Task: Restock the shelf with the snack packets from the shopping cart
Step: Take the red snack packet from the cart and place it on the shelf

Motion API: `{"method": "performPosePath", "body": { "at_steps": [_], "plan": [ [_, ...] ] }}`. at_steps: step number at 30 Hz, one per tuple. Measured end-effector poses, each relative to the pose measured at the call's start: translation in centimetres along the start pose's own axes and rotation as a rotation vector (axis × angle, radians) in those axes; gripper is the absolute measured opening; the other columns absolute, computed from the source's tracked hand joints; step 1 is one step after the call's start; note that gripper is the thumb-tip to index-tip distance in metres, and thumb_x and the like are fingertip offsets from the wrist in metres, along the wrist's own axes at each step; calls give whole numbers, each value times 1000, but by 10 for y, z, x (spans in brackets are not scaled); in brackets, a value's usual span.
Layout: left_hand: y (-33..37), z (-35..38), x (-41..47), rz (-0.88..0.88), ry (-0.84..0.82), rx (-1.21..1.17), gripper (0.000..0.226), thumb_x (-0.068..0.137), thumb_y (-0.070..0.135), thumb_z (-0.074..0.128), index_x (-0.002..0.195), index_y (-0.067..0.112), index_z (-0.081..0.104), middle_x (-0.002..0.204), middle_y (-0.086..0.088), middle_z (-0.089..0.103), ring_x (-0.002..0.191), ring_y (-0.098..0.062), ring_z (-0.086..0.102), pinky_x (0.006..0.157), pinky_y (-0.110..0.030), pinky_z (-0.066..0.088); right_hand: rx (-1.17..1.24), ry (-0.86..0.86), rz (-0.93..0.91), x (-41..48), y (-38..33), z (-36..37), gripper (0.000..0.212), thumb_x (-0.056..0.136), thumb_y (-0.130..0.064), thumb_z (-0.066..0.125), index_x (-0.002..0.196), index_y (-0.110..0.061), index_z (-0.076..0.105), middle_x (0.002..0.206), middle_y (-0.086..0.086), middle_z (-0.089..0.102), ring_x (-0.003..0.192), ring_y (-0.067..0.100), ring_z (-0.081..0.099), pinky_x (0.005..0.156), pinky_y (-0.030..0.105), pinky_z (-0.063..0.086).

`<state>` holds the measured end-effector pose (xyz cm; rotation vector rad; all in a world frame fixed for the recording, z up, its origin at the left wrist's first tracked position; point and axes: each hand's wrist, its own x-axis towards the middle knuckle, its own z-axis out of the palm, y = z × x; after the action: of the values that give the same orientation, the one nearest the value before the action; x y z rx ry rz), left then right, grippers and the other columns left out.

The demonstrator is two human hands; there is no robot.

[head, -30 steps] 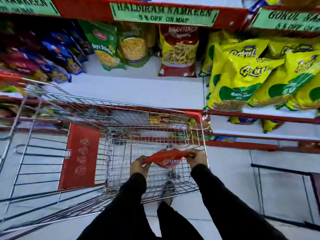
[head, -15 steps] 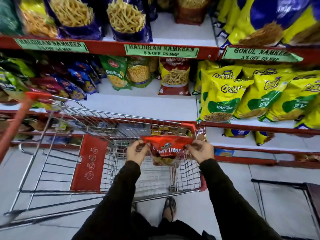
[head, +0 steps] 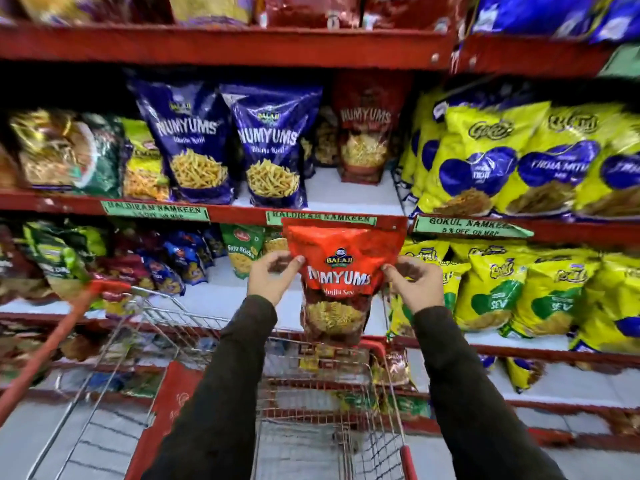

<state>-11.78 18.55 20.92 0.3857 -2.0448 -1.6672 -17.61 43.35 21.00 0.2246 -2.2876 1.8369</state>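
A red Numyums snack packet (head: 337, 271) hangs upright in front of me, its top edge level with the red shelf lip. My left hand (head: 272, 277) pinches its left side and my right hand (head: 414, 284) pinches its right side. Below them stands the wire shopping cart (head: 384, 382) with a red rim; its basket looks bare inside. On the shelf above, a matching red Numyums packet (head: 365, 133) stands at the back, with bare white shelf (head: 349, 194) in front of it.
Two blue Numyums packets (head: 273, 147) stand left of the bare spot. Yellow Gokul packets (head: 512, 161) fill the right bays. Green and mixed packets (head: 69, 150) crowd the left. The red cart handle (head: 52, 348) slants at the lower left.
Both hands have lifted the red packet out of the cart basket and up to shelf height. My view has tilted up from the cart to the higher shelves.
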Motion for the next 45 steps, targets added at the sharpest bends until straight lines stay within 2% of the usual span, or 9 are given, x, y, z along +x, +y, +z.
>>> {"method": "performPosePath", "body": {
  "at_steps": [5, 8, 17, 21, 24, 31, 37, 41, 45],
  "plan": [
    [70, 8, 50, 163, -12, -19, 18, 79, 27, 74, 88, 13, 68, 86, -10, 72, 73, -18, 69, 67, -27, 57, 61, 93, -102, 56, -53, -11, 18, 68, -33, 75, 78, -19, 69, 71, 16, 69, 60, 24, 64, 50, 31, 52],
    [115, 19, 79, 183, -78, -74, 11, 85, 23, 69, 91, 14, 66, 85, -4, 69, 55, -3, 67, 50, -23, 54, 55, 126, -180, 90, -89, -19, 21, 75, -27, 73, 87, -10, 72, 71, 8, 68, 54, 14, 64, 52, 31, 54],
    [177, 79, 168, 110, -18, -146, 2, 89, 17, 63, 91, 17, 63, 88, -8, 69, 60, -21, 67, 57, -30, 59, 64, 67, -167, 196, -140, -18, 10, 88, -12, 61, 93, -4, 66, 77, 10, 66, 46, 4, 66, 42, 20, 54],
    [161, 110, 209, 92, 106, -89, 4, 80, 28, 65, 80, 23, 64, 85, -12, 73, 76, -34, 74, 77, -50, 60, 38, 72, -112, 233, -138, -4, 18, 89, -5, 55, 75, -15, 59, 73, 4, 62, 43, 6, 65, 41, 19, 54],
    [160, 127, 216, 74, 187, 34, 19, 85, 26, 60, 97, 15, 71, 103, -19, 74, 97, -35, 69, 91, -43, 54, 28, 121, -66, 253, -130, 10, 15, 89, -1, 54, 79, -12, 56, 71, 3, 60, 49, 14, 63, 42, 22, 55],
    [150, 141, 230, 45, 246, 27, 32, 93, 20, 49, 119, 9, 64, 116, -22, 69, 108, -39, 63, 98, -41, 50, 23, 210, -35, 281, -110, 35, 9, 83, -13, 55, 85, -18, 62, 88, 16, 69, 81, 38, 70, 76, 54, 58],
    [124, 148, 215, -6, 18, -297, 55, 98, 18, 39, 150, 29, 24, 151, -6, 42, 138, -27, 41, 114, -33, 28, 143, 130, 51, 244, -98, 44, 41, 95, -28, 45, 134, -16, 49, 127, 5, 59, 115, 20, 52, 101, 32, 39],
    [91, 151, 212, -134, -75, -580, 50, 98, 26, 33, 147, 34, 28, 154, 2, 35, 140, -21, 35, 119, -49, 28, 453, 44, 173, 246, -53, 55, 54, 92, -45, 42, 140, -21, 39, 148, 2, 40, 138, 19, 36, 118, 41, 27],
    [112, 141, 191, -263, -219, -639, 45, 97, 50, 35, 133, 24, 45, 131, 3, 51, 116, -16, 52, 101, -36, 44, 635, -56, 272, 265, -4, 62, 92, 62, -84, 50, 139, -35, 41, 147, -7, 43, 135, 17, 41, 117, 46, 29]
  ]
}}
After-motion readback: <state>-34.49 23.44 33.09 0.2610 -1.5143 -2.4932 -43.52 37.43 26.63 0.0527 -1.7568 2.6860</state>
